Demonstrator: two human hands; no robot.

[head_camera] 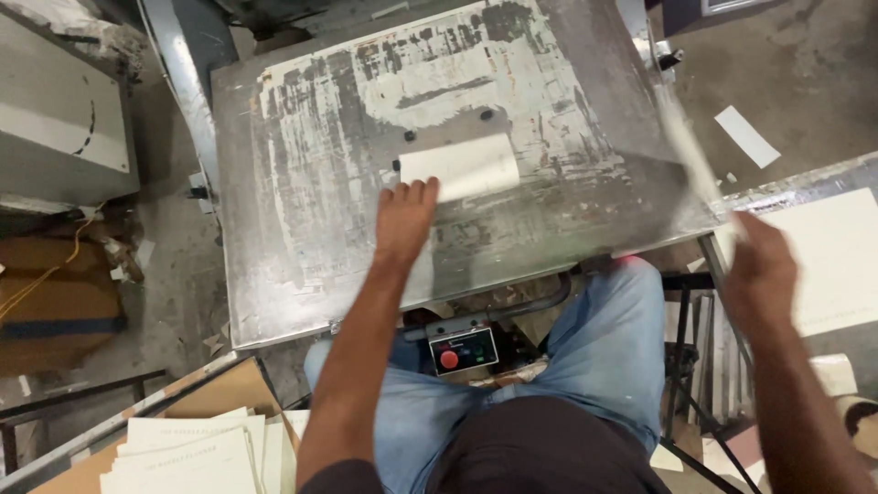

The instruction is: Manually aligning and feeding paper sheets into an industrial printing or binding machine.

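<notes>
- While the person sits at the worn metal table [302, 274], the left hand [405, 217] lies flat and released, fingertips [416, 190] touching the near-left edge of a white rectangular sheet [462, 166] at the table's centre.
- Right hand [761, 274] is raised past the table's right edge, gripping a second white sheet [688, 151], blurred and seen edge-on.
- Control box [464, 349], grey with a red round button and a small green one, sits under the table's front edge between the knees.
- Stack of pale printed sheets [197, 453] rests on brown cardboard at lower left.
- Large white blank panel [837, 256] lies at right.
- Small white strip [746, 136] lies on the floor, upper right.
</notes>
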